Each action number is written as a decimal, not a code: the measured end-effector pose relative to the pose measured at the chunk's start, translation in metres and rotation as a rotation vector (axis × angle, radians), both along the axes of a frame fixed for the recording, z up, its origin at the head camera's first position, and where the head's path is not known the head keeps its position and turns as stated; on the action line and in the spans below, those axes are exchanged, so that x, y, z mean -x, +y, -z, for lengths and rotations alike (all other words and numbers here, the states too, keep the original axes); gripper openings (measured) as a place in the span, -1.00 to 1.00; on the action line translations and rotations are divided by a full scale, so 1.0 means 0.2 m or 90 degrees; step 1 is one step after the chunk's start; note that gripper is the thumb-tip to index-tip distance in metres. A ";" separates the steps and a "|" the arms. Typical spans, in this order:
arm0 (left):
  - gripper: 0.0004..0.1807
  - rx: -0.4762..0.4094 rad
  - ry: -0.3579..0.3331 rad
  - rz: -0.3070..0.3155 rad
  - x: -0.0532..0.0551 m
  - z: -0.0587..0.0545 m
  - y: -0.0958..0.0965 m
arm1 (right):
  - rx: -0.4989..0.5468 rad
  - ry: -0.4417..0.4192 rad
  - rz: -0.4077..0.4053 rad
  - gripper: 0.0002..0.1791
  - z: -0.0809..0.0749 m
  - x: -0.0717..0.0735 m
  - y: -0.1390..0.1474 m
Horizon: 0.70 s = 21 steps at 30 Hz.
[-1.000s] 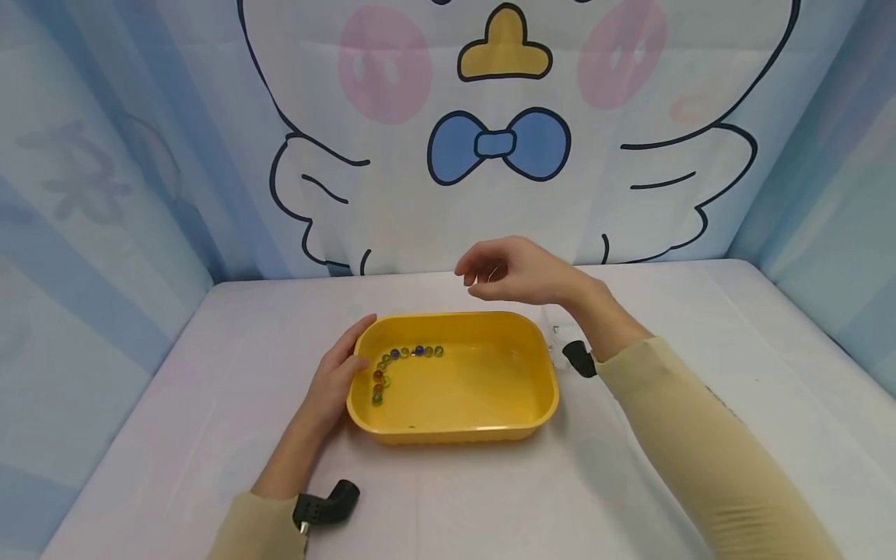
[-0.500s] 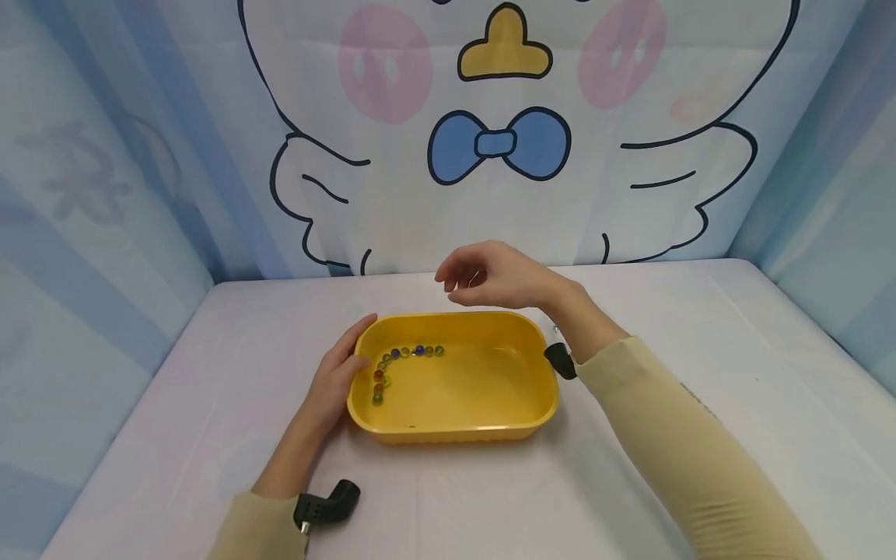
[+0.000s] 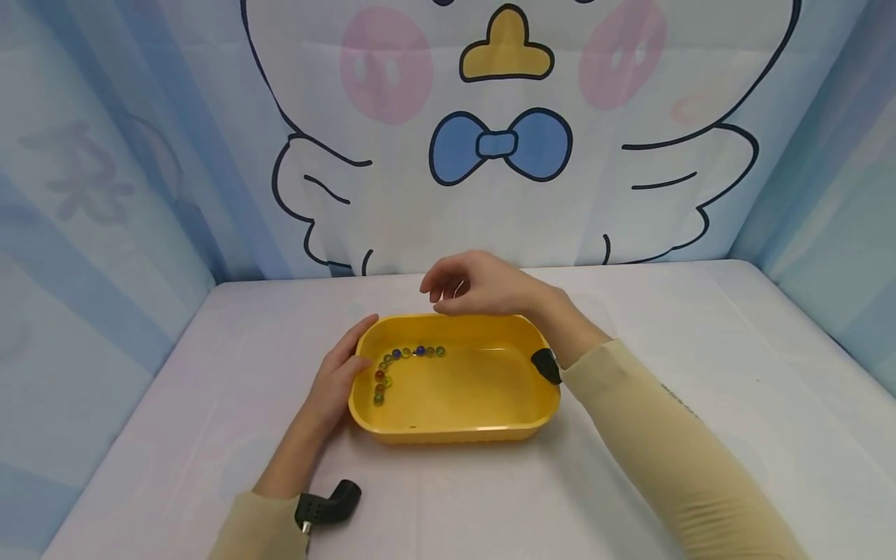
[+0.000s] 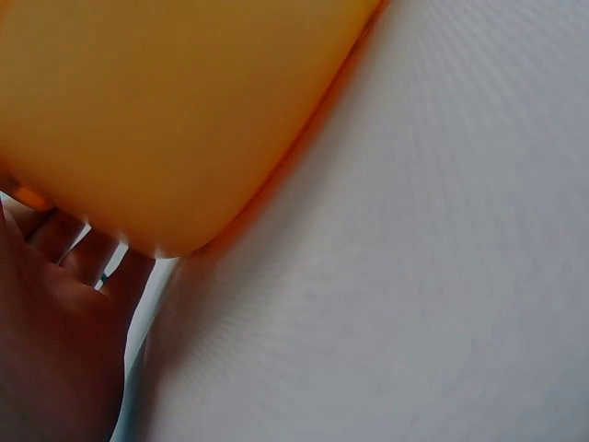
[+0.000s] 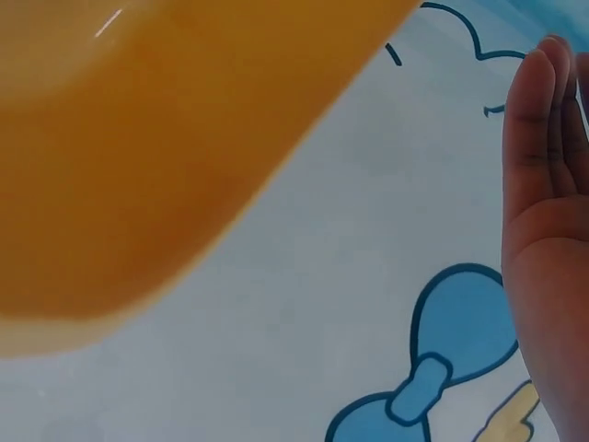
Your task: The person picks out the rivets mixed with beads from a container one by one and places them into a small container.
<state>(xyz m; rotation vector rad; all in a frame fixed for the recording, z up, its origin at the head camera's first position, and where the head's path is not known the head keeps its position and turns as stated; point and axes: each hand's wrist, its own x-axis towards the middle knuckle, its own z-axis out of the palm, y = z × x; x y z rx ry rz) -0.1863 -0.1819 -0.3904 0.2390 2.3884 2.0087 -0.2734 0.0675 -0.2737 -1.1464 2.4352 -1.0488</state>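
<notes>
In the head view a yellow plastic basin (image 3: 476,389) sits on the white-covered table. Several glass marbles (image 3: 421,351), in green, blue, yellow and red, line its far left corner and left side. My left hand (image 3: 334,381) grips the basin's left end, thumb over the rim and fingers along the outside; the left wrist view shows these fingers against the outer wall. Just above the far rim hovers my right hand (image 3: 483,284), its fingers loosely curled and apart from the thumb, with nothing visible between them. In the right wrist view the right palm (image 5: 548,239) is partly cut off.
A cloth backdrop (image 3: 392,218) with a cartoon bird's bow tie and wings hangs behind the table. White tablecloth (image 3: 686,373) spreads to the right of the basin. Black wrist cameras (image 3: 329,505) sit on both wrists, one over the basin's right end.
My right hand has moved left and slightly lower, along the basin's far rim. Its wrist now hides a small clear item seen right of the basin earlier. Left hand and marbles stay put.
</notes>
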 end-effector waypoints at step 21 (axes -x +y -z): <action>-0.33 0.006 0.003 0.001 0.00 0.00 0.00 | -0.041 -0.031 -0.058 -0.70 0.08 -0.04 -0.13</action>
